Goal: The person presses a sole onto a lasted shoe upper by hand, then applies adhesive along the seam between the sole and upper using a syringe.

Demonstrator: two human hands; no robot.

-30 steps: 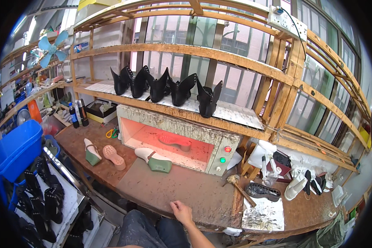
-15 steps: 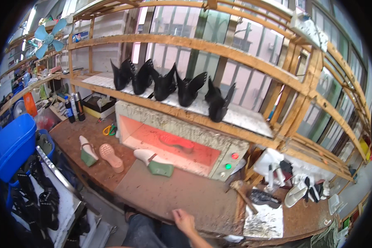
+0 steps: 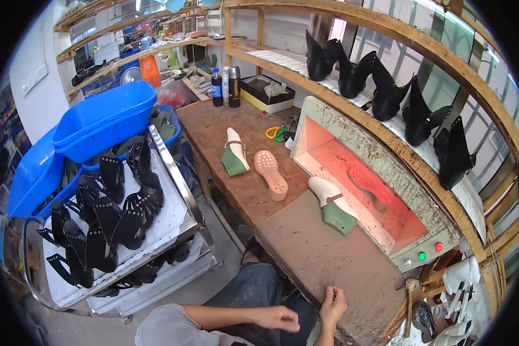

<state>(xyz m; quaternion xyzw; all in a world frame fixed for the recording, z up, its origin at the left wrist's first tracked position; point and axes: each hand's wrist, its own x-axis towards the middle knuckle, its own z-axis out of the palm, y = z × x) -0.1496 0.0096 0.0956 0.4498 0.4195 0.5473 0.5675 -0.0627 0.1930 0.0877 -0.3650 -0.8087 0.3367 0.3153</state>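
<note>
My right hand (image 3: 333,303) rests on the near edge of the brown workbench (image 3: 323,259), fingers curled, nothing in it. My left hand (image 3: 277,318) hovers over my knee in dark trousers, fingers loosely closed and holding nothing. Farther along the bench lie a white shoe last with a green heel (image 3: 331,205), a pinkish studded sole (image 3: 270,173) and a second white-and-green last (image 3: 234,153). Right of them stands an open heater box (image 3: 386,173) glowing orange, with a sole inside.
A metal cart (image 3: 173,173) at my left carries several black shoe uppers (image 3: 115,213), with blue plastic bins (image 3: 104,118) behind it. More black uppers (image 3: 386,86) stand on the wooden shelf. Bottles (image 3: 225,86), scissors (image 3: 277,132) and a box (image 3: 265,92) sit at the bench's far end; a hammer (image 3: 409,305) lies near right.
The view has swung left and downward, bringing the cart and blue bins into sight. My left hand has come into view; my right hand stays at the bench edge.
</note>
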